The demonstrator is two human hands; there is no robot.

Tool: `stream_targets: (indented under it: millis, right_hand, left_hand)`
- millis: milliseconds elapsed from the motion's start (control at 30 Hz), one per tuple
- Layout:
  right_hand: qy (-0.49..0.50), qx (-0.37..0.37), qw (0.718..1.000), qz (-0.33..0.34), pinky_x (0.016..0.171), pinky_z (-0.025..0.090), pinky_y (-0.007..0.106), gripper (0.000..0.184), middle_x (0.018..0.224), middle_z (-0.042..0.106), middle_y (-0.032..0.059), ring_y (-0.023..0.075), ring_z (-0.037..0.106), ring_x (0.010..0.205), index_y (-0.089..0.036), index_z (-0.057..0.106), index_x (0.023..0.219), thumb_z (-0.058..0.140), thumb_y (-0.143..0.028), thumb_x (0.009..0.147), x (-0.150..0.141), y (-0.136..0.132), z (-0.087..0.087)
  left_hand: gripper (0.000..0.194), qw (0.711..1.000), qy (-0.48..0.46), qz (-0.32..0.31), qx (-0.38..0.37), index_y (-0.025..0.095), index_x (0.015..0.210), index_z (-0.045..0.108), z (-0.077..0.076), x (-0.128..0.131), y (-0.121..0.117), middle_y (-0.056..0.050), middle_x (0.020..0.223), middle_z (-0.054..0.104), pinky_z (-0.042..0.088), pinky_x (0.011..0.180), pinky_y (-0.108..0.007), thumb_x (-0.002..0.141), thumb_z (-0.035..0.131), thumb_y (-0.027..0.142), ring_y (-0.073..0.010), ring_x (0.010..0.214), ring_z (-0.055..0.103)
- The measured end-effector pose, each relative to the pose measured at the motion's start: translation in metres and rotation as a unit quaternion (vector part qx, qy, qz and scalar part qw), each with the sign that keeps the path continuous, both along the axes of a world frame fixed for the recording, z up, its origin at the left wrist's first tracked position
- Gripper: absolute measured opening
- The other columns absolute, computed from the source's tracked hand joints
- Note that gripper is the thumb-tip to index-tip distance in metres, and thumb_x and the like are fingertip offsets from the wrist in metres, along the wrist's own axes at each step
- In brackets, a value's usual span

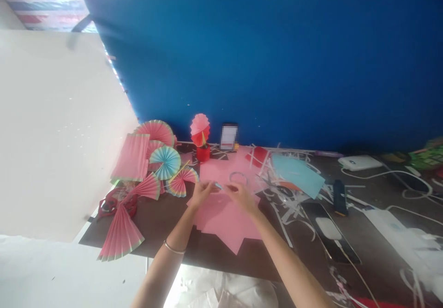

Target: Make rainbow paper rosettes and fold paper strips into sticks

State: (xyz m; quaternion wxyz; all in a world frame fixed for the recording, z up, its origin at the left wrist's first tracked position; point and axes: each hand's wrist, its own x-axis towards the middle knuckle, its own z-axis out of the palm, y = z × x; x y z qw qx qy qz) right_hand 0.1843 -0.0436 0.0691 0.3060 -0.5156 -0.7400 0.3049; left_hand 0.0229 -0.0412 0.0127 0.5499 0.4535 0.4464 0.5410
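Over a stack of pink paper sheets (pixel 221 220) on the dark table, my two hands meet with a small gap between them. A small light-blue piece (pixel 218 185), perhaps folded paper, shows at the fingertips of my left hand (pixel 203 193), which is pinched on it. My right hand (pixel 240 196) has its fingers curled together just right of the piece; whatever lies in them is too small to make out. A thin greyish curved strip (pixel 238 176) lies on the pink paper beyond my right hand.
Pleated paper fans (pixel 121 234) crowd the left side, near a blue rosette (pixel 165 162). A paper flower stands in a red pot (pixel 203 153) at the back. Rightward lie light-blue paper (pixel 297 174), white paper strips (pixel 290 206), a phone (pixel 330 234) and cables.
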Motion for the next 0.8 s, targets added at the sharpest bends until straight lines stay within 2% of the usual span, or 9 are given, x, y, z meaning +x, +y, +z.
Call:
stream_targets:
  millis: [133, 233, 367, 500, 800]
  right_hand:
    - [0.018, -0.149, 0.987, 0.053, 0.047, 0.033, 0.022, 0.038, 0.053, 0.052, -0.0018, 0.0102, 0.047, 0.05, -0.015, 0.059, 0.06, 0.051, -0.048, 0.077, 0.01, 0.005, 0.005]
    - [0.063, -0.225, 0.971, 0.046, 0.042, 0.03, 0.02, 0.04, 0.049, 0.045, -0.0044, 0.0074, 0.04, 0.044, -0.015, 0.057, 0.06, 0.054, -0.053, 0.073, 0.013, 0.006, 0.003]
    - [0.119, -0.303, 0.944, 0.043, 0.039, 0.033, 0.02, 0.039, 0.047, 0.039, -0.0064, 0.007, 0.039, 0.041, -0.016, 0.054, 0.061, 0.059, -0.054, 0.069, 0.014, 0.005, -0.001]
    - [0.143, -0.334, 0.93, 0.05, 0.038, 0.034, 0.02, 0.037, 0.047, 0.043, -0.0058, 0.0071, 0.043, 0.04, -0.015, 0.054, 0.062, 0.063, -0.052, 0.066, 0.014, 0.005, -0.003]
    - [0.155, -0.323, 0.933, 0.037, 0.038, 0.033, 0.019, 0.034, 0.054, 0.052, -0.003, 0.0062, 0.044, 0.042, -0.014, 0.061, 0.072, 0.061, -0.048, 0.071, 0.013, 0.003, -0.009]
  left_hand:
    - [0.044, 1.0, 0.021, -0.006, -0.004, 0.011, 0.08, 0.068, 0.001, 0.002, -0.001, -0.009, 0.07, 0.071, 0.056, 0.069, -0.035, 0.07, 0.06, 0.053, -0.0221, 0.067, 0.068]
    - [0.045, 1.0, 0.022, -0.016, -0.01, 0.01, 0.075, 0.068, 0.001, 0.002, -0.001, -0.009, 0.069, 0.071, 0.056, 0.066, -0.034, 0.071, 0.059, 0.054, -0.0217, 0.065, 0.068]
    - [0.042, 0.999, 0.033, -0.006, -0.013, 0.011, 0.07, 0.067, -0.001, 0.002, -0.001, -0.009, 0.066, 0.07, 0.055, 0.063, -0.032, 0.071, 0.06, 0.052, -0.0204, 0.062, 0.067]
    - [0.04, 0.999, 0.036, -0.002, -0.016, 0.011, 0.07, 0.067, -0.001, 0.002, -0.001, -0.008, 0.064, 0.069, 0.054, 0.062, -0.031, 0.071, 0.06, 0.05, -0.0197, 0.062, 0.066]
    - [0.041, 1.0, 0.024, -0.019, -0.009, 0.011, 0.07, 0.066, 0.0, 0.001, -0.001, -0.009, 0.067, 0.07, 0.054, 0.065, -0.032, 0.073, 0.058, 0.051, -0.0205, 0.064, 0.067]
